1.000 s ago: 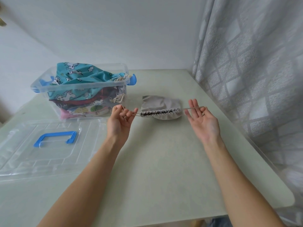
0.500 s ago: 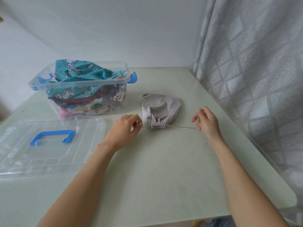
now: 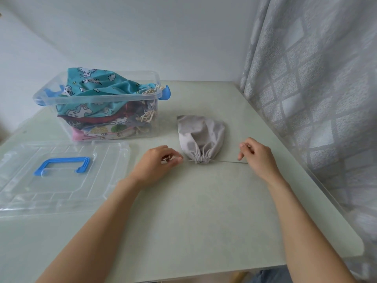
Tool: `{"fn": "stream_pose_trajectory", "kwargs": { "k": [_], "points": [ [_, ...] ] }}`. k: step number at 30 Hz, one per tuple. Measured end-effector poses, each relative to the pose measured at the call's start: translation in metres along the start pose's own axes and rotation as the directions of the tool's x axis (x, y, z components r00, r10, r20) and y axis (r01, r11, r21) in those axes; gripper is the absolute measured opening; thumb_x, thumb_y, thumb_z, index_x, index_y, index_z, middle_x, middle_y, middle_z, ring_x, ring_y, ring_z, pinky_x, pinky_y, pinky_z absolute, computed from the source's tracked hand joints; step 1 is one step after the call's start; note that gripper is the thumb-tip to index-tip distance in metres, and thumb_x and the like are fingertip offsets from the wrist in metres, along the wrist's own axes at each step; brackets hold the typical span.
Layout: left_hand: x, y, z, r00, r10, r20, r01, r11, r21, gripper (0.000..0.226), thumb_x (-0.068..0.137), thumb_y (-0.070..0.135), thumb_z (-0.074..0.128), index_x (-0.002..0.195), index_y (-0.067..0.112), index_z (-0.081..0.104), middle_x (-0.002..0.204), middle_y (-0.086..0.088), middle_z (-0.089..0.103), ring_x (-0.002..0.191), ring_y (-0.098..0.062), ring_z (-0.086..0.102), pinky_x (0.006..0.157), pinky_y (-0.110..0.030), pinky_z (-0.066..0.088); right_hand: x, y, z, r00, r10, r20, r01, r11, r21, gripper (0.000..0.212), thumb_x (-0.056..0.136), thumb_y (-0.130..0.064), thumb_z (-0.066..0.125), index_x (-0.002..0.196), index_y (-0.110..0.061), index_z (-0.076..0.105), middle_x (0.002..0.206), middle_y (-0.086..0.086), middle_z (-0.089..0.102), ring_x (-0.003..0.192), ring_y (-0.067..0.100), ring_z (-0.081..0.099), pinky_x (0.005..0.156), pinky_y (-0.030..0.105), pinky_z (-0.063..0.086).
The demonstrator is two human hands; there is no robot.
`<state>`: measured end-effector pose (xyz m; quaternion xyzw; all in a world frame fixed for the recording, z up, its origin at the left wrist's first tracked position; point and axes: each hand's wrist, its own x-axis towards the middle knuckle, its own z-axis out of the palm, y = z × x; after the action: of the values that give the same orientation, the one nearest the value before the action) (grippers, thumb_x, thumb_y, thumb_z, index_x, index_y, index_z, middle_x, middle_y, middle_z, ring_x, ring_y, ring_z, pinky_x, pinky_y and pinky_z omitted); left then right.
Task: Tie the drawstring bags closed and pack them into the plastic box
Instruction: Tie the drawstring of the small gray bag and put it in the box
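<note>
Left hand (image 3: 158, 163) and right hand (image 3: 258, 158) are each pinching a drawstring (image 3: 230, 161) end; the grey bag (image 3: 201, 137) is cinching. Better pulling evenly, outward, before knotting.

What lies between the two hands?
In the head view, the grey bag's gathered mouth, with its drawstring running to the right hand; left hand beside it.
</note>
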<state>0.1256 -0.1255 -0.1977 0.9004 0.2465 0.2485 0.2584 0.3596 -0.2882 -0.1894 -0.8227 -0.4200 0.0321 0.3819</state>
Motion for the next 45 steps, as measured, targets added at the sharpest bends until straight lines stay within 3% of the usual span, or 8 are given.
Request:
{"fn": "stream_pose_trajectory", "kwargs": {
  "k": [5, 13, 20, 27, 33, 37, 40, 45],
  "points": [
    [0.006, 0.011, -0.016, 0.965, -0.262, 0.004, 0.207, 0.751, -0.627, 0.028, 0.091, 0.016, 0.041, 0.102, 0.023, 0.066, 0.067, 0.007, 0.043, 0.059, -0.006, 0.038, 0.062, -0.021, 0.035, 0.005, -0.032, -0.007, 0.998, 0.049, 0.045, -0.065, 0.869, 0.491, 0.019, 0.091, -0.018, 0.058, 0.073, -0.014, 0.064, 0.066, 0.006, 0.057, 0.048, 0.007, 0.045, 0.056, 0.024, 0.040],
    [0.005, -0.005, -0.033, 0.939, -0.051, -0.340, 0.090, 0.991, 0.100, 0.028, 0.098, 0.027, 0.045, 0.116, 0.018, 0.064, 0.098, -0.003, 0.062, 0.081, -0.022, 0.058, 0.068, -0.030, 0.042, 0.016, -0.105, 0.031, 0.922, -0.205, 0.328, 0.144, 0.969, 0.201, 0.028, 0.091, -0.001, 0.047, 0.101, -0.024, 0.059, 0.074, -0.004, 0.066, 0.038, 0.002, 0.046, 0.051, 0.022, 0.042],
    [0.005, 0.009, -0.050, 0.914, -0.299, -0.272, 0.087, 0.802, -0.591, 0.016, 0.091, 0.022, 0.058, 0.101, 0.022, 0.070, 0.069, 0.009, 0.060, 0.061, 0.000, 0.054, 0.063, -0.017, 0.047, 0.006, -0.137, 0.074, 0.922, -0.187, 0.340, 0.084, 0.951, 0.298, 0.012, 0.089, -0.010, 0.059, 0.079, -0.016, 0.058, 0.071, -0.001, 0.068, 0.039, 0.006, 0.049, 0.044, 0.020, 0.038],
    [0.002, 0.014, -0.055, 0.926, -0.285, -0.249, 0.060, 0.761, -0.646, 0.015, 0.091, 0.021, 0.059, 0.100, 0.023, 0.070, 0.077, 0.004, 0.065, 0.072, -0.004, 0.058, 0.074, -0.026, 0.048, -0.005, -0.145, 0.066, 0.909, -0.160, 0.385, -0.075, 0.846, 0.528, 0.017, 0.094, -0.015, 0.053, 0.085, -0.010, 0.067, 0.074, 0.003, 0.068, 0.040, 0.003, 0.039, 0.037, 0.012, 0.026],
    [0.004, 0.017, -0.039, 0.966, -0.214, -0.147, 0.018, 0.617, -0.787, 0.081, 0.081, 0.001, 0.063, 0.137, 0.043, 0.023, 0.141, -0.001, 0.037, 0.118, -0.015, 0.054, 0.086, -0.022, 0.051, -0.003, -0.136, 0.057, 0.943, -0.128, 0.308, -0.102, 0.768, 0.632, 0.011, 0.089, -0.008, 0.059, 0.079, -0.009, 0.062, 0.060, -0.006, 0.063, 0.038, 0.003, 0.036, 0.034, 0.014, 0.027],
    [0.006, 0.024, -0.011, 0.992, -0.122, -0.041, 0.071, 0.786, -0.614, 0.085, 0.072, 0.009, 0.070, 0.136, 0.043, 0.025, 0.142, 0.003, 0.030, 0.122, -0.013, 0.046, 0.091, -0.023, 0.045, 0.005, -0.119, 0.038, 0.933, -0.121, 0.338, -0.165, 0.692, 0.703, 0.010, 0.090, -0.011, 0.056, 0.084, -0.007, 0.062, 0.065, 0.003, 0.055, 0.043, 0.006, 0.039, 0.039, 0.014, 0.033],
    [0.011, 0.029, 0.011, 0.974, -0.024, -0.224, -0.056, 0.937, -0.344, 0.058, 0.076, 0.016, 0.071, 0.126, 0.026, 0.044, 0.126, 0.007, 0.042, 0.116, -0.008, 0.046, 0.097, -0.022, 0.039, 0.008, -0.101, 0.027, 0.930, -0.110, 0.351, -0.198, 0.655, 0.729, 0.010, 0.088, -0.015, 0.058, 0.085, -0.008, 0.065, 0.070, 0.007, 0.047, 0.051, 0.009, 0.039, 0.042, 0.015, 0.033],
    [0.017, 0.040, 0.025, 0.972, 0.096, -0.212, -0.128, 0.981, -0.143, 0.036, 0.078, 0.041, 0.064, 0.106, 0.017, 0.062, 0.097, 0.005, 0.062, 0.087, -0.008, 0.052, 0.078, -0.017, 0.041, 0.007, -0.082, 0.017, 0.937, -0.096, 0.336, -0.220, 0.587, 0.779, 0.013, 0.090, -0.010, 0.056, 0.081, -0.008, 0.065, 0.063, -0.002, 0.052, 0.055, 0.006, 0.041, 0.044, 0.015, 0.033]
  ]
}}
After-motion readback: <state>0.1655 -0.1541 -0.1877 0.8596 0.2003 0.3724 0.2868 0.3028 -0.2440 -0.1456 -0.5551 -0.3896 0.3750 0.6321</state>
